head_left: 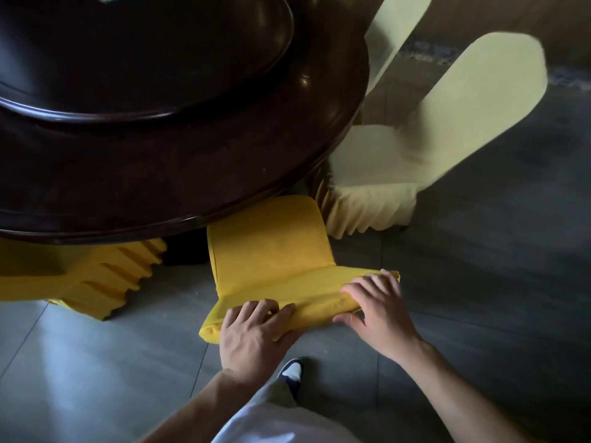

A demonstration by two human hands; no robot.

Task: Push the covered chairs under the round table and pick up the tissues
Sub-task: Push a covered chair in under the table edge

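A chair in a bright yellow cover stands right in front of me, its seat partly under the dark round table. Both hands grip the top of its backrest: my left hand near the left end, my right hand near the right end, fingers curled over the fabric. A pale yellow covered chair stands to the right, seat at the table edge, backrest leaning away. Another bright yellow covered chair sits at the left, mostly under the table. No tissues are visible.
A dark raised turntable occupies the table's middle. A further pale chair back shows at the top right. The floor is grey tile. My shoe and trouser leg are just behind the chair.
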